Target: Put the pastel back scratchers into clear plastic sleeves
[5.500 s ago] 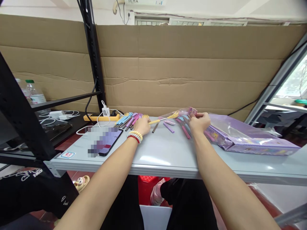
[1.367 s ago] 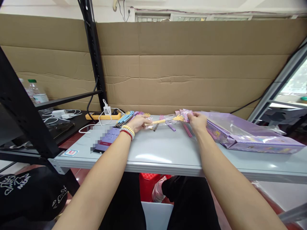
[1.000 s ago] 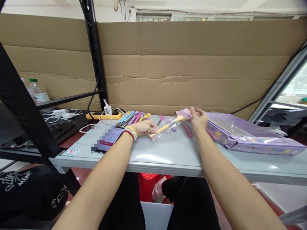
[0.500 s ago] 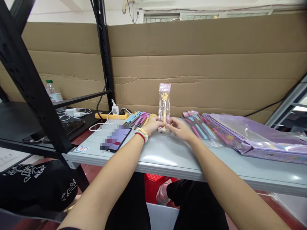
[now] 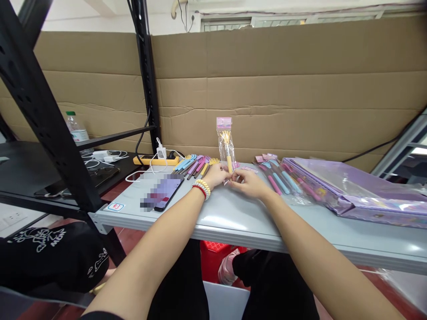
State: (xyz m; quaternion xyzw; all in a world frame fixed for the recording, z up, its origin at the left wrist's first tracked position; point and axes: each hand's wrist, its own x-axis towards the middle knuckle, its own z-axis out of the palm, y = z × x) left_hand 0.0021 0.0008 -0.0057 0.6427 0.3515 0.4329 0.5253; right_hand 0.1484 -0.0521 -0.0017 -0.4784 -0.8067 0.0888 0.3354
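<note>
The fingers of my left hand (image 5: 215, 176) and of my right hand (image 5: 249, 183) are closed together on the lower end of a clear bag (image 5: 232, 144), pinching it between the tips; which finger presses where, I cannot tell. Inside this bag is a yellow scratcher (image 5: 229, 163) with a small hand-shaped head. Its handle rises directly from between my fingertips, and the head is above, well apart from them. The bag stands almost upright, tilted a little to the left at its top, where there is a pink header (image 5: 224, 123). Around my left wrist are pale bracelets (image 5: 203, 187). Just beyond my left hand lie loose scratchers (image 5: 200, 166) in blue, purple, pink and yellow, side by side on the grey table (image 5: 247, 218). Nearer to my left forearm lies a phone (image 5: 171, 192), and behind it is a yellow power strip (image 5: 142, 161) with a white plug (image 5: 161, 153). To the right of my right hand lie bagged scratchers (image 5: 281, 182) in pink and blue, and next to them is a purple box (image 5: 343, 198). Behind everything stands a cardboard wall (image 5: 283, 89).
</note>
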